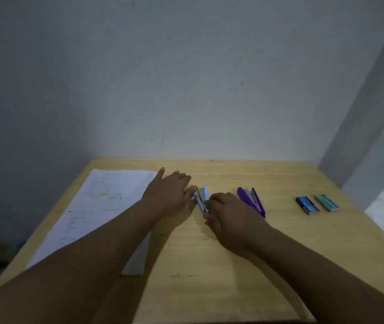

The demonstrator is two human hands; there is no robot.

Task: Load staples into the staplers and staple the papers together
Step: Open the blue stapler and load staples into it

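Looks like the loading step: both hands on the light blue stapler (202,198) mid-table beside the papers (97,206), left hand (170,195) steadying with fingertips, right hand (228,213) pinching its near end, so next it probably needs staples from the boxes (307,205) far right.

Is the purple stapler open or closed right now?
Open. The purple stapler lies untouched on the table, right of both hands, its top arm swung away from the base so the pale metal staple channel shows between them.
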